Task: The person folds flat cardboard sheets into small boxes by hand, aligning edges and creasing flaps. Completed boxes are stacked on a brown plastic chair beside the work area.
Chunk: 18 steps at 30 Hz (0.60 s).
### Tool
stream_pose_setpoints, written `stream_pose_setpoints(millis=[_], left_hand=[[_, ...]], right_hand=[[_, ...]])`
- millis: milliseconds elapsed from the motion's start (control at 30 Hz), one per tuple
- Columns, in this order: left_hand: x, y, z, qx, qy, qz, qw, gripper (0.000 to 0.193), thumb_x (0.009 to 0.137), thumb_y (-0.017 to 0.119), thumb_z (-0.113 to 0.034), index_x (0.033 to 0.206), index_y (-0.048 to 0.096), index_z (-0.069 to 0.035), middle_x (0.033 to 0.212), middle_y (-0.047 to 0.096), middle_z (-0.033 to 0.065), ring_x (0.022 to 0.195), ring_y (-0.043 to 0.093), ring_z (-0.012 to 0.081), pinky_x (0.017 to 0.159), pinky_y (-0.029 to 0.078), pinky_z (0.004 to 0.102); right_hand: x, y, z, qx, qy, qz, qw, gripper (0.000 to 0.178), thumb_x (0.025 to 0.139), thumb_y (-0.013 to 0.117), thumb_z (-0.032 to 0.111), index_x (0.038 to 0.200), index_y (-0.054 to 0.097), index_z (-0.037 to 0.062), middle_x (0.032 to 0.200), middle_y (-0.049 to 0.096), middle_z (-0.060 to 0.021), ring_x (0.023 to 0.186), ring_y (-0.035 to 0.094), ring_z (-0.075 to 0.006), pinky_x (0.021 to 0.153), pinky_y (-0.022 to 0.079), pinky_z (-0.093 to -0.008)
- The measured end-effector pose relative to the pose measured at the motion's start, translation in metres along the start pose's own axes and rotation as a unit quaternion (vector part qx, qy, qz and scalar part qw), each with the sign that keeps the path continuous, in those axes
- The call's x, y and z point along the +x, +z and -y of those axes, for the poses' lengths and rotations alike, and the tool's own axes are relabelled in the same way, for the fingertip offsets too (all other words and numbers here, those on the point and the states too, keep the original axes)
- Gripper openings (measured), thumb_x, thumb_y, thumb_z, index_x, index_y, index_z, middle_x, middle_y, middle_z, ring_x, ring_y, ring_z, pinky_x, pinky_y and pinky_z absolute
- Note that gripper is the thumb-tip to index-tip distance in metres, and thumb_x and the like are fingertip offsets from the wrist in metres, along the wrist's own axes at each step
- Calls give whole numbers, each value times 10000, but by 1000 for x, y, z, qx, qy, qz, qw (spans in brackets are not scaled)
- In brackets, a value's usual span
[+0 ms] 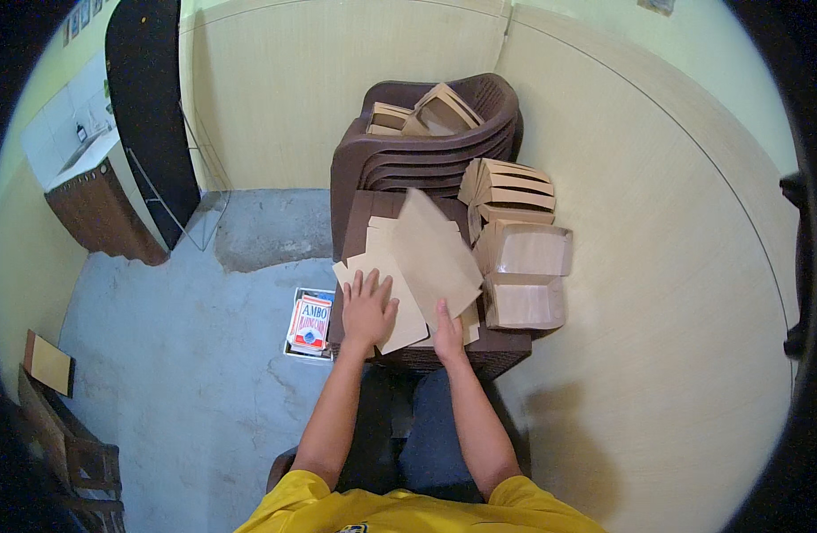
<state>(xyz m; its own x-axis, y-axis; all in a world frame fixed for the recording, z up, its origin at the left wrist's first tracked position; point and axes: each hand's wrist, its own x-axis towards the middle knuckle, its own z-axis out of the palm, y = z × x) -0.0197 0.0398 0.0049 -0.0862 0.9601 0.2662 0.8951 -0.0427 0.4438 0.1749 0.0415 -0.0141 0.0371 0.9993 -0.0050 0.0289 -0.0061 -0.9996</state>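
My left hand lies flat with its fingers spread on several overlapping tan card blanks. These blanks rest at slightly different angles on a dark brown plastic surface. In my right hand is a brown card sheet, gripped at its near edge with the thumb on top. The held sheet is tilted and covers part of the blanks beneath it. My right fingers are mostly hidden under the card.
Folded brown card boxes stand along the right side, with nested ones behind. Stacked brown plastic chairs at the back hold more boxes. A printed playing-card box sits low on the left. The wall bounds the right.
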Motion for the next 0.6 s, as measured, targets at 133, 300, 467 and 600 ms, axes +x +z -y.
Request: stream_pose_setpoints(millis=[133, 300, 467, 600], left_hand=[[-15, -9, -11, 2, -25, 21, 999, 602, 1022, 620, -552, 1504, 666, -193, 1686, 479, 126, 1576, 380, 399, 1280, 283, 590], [-33, -53, -3, 16, 32, 85, 996, 828, 867, 746, -709, 1535, 649, -230, 1675, 488, 124, 1520, 429, 370, 1215, 346, 549], [-61, -59, 13, 14, 81, 73, 994, 889, 661, 929, -635, 1471, 700, -350, 1610, 531, 76, 1446, 481, 387, 1190, 415, 548], [-63, -57, 9, 12, 75, 58, 995, 771, 651, 952, -576, 1359, 783, -322, 1441, 594, 79, 1287, 573, 337, 1067, 520, 480]], right_hand=[[12, -3, 19, 79, 23, -85, 993, 666, 1154, 523, 477, 1562, 510, -50, 1547, 604, -190, 1410, 569, -289, 1186, 431, -415], [47, -12, 39, -151, -40, -131, 979, 795, 957, 831, 224, 1564, 424, -91, 1538, 558, -306, 1439, 542, -418, 1201, 414, -466], [74, -13, 34, -334, -193, -111, 916, 1067, 892, 882, 258, 1666, 221, -62, 1652, 347, -394, 1537, 375, -521, 1279, 330, -516], [64, -15, 52, -363, -201, -84, 906, 1087, 867, 902, 272, 1683, 242, -12, 1670, 311, -392, 1539, 363, -527, 1286, 327, -523]])
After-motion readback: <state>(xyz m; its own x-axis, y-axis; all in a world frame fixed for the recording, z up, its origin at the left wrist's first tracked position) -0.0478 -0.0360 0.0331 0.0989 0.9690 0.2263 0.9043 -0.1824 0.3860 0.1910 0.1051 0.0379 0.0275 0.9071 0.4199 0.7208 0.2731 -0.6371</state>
